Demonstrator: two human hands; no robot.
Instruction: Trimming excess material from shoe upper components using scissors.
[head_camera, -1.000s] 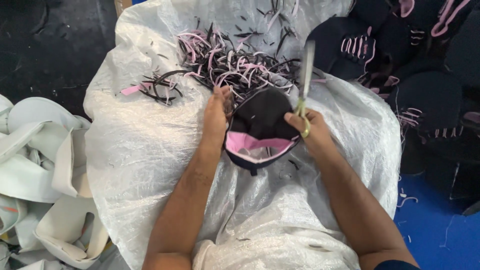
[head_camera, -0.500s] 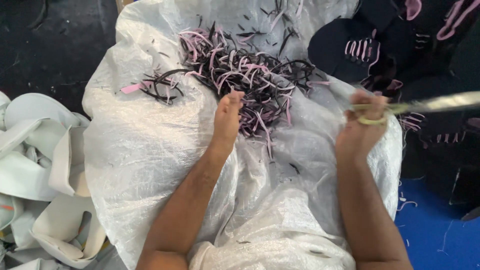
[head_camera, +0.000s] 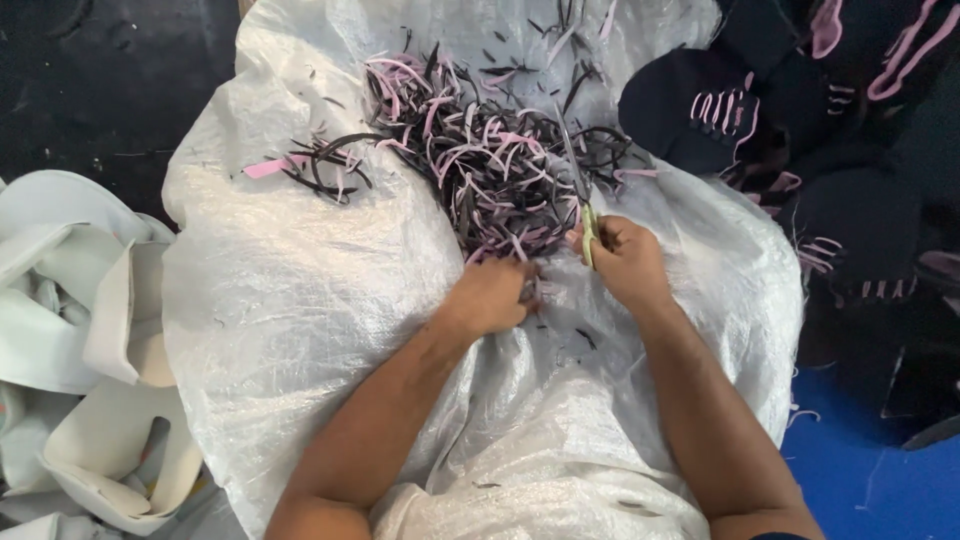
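Note:
A heap of thin black and pink trimmings (head_camera: 490, 150) lies on a white woven plastic sack (head_camera: 300, 300) spread over my lap. My right hand (head_camera: 625, 260) grips scissors (head_camera: 580, 190) with yellow-green handles, blades pointing away into the heap. My left hand (head_camera: 495, 295) rests palm down at the heap's near edge, fingers curled among a few strips. A smaller clump of strips (head_camera: 320, 165) lies apart to the left.
A pile of black pieces with pink stitching (head_camera: 790, 110) fills the upper right. White foam pieces with cut-outs (head_camera: 80, 330) are stacked at the left. Blue floor (head_camera: 880, 480) shows at the lower right, dark floor (head_camera: 110, 80) at the upper left.
The black and pink piece I held a second ago is gone from my hands. My right hand swung out right with the scissors, then came back to the heap. My left hand dropped onto the trimmings.

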